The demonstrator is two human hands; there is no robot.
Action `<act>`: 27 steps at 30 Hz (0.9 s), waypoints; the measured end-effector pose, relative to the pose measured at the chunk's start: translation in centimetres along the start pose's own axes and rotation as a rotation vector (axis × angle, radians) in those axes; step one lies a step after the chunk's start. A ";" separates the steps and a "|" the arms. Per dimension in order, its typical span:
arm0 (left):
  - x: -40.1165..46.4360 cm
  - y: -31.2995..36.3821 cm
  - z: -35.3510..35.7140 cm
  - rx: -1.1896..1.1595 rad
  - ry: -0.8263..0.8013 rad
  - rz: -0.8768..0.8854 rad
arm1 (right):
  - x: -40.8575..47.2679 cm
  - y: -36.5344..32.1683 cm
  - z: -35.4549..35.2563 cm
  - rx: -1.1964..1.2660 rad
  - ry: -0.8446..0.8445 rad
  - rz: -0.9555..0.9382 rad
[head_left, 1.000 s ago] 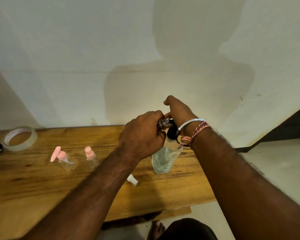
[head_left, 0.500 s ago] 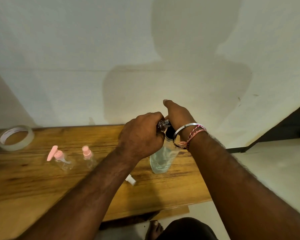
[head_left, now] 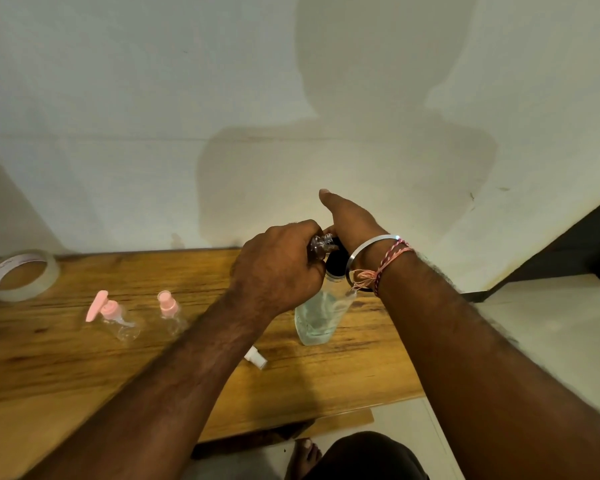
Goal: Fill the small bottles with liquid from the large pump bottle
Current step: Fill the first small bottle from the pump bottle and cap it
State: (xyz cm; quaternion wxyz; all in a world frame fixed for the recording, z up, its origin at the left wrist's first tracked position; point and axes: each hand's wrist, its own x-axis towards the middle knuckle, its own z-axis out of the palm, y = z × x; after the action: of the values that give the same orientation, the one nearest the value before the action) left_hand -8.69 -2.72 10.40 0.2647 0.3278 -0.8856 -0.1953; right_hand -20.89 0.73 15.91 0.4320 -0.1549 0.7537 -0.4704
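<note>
Wooden table (head_left: 66, 368): two pink-capped bottles (head_left: 118, 317), one pump bottle (head_left: 317, 317); left hand (head_left: 278, 268) grips a small bottle (head_left: 319, 245).

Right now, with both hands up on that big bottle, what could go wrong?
The left hand holds a tiny clear bottle at the large pump bottle's black top, where the right hand rests. Its mouth looks small, so liquid might spill onto the wooden table. A hard push might tip the big bottle. The left forearm passes over a white cap and might knock it.
</note>
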 end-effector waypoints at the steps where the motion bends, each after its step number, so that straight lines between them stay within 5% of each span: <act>1: 0.0 0.0 0.0 0.003 -0.002 0.002 | 0.3 0.2 0.0 -0.026 0.016 -0.017; 12: -0.1 -0.2 0.3 0.020 -0.031 -0.001 | 0.5 0.6 0.0 -0.436 0.074 -0.270; 21: 0.1 -0.2 -0.1 -0.023 0.003 -0.014 | -0.8 -0.5 -0.3 0.003 -0.063 0.078; 27: 0.1 0.2 0.0 -0.015 0.004 -0.022 | -1.0 -1.5 -0.2 0.013 -0.029 0.027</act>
State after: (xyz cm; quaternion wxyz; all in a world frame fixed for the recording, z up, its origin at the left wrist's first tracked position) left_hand -8.82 -2.66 10.50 0.2670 0.3360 -0.8799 -0.2042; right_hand -20.70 0.71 17.76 0.4504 -0.1487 0.7463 -0.4670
